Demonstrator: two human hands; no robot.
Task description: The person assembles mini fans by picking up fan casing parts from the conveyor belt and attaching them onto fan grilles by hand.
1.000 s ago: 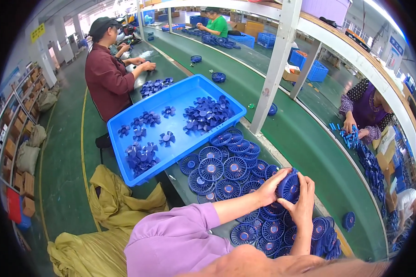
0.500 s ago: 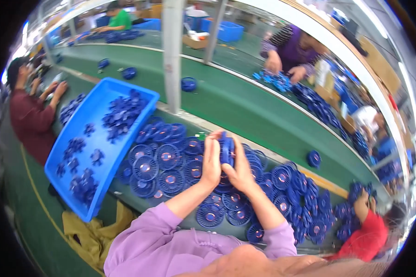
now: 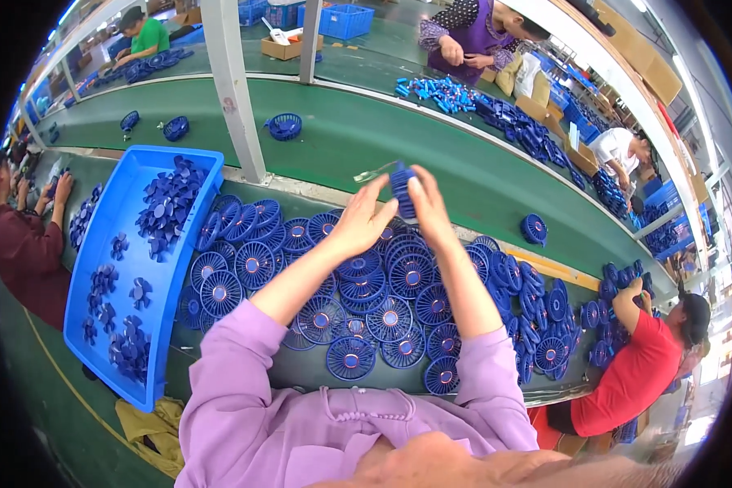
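Note:
A small blue fan housing (image 3: 401, 192) is held up at the near edge of the green belt, slightly blurred. My right hand (image 3: 431, 207) is closed on its right side, thumb and fingers around it. From the top of the housing a thin wire runs left to a small pale piece (image 3: 364, 175). My left hand (image 3: 359, 221) is at the left of the housing, fingers stretched and thumb apart; whether the thumb tip touches it is hard to see. Below my forearms lie many round blue fan grilles (image 3: 389, 318), stacked and overlapping on the bench.
A blue tray (image 3: 167, 281) with dark blue fan blades (image 3: 171, 195) stands at the left. Blue housings (image 3: 284, 126) sit on the green belt (image 3: 342, 134) beyond a white post (image 3: 234, 89). Co-workers are at the left, right and across the belt.
Both hands have moved forward, from above the grilles to the belt's edge. My left hand, earlier pressed against the blue part, has loosened. The view has shifted.

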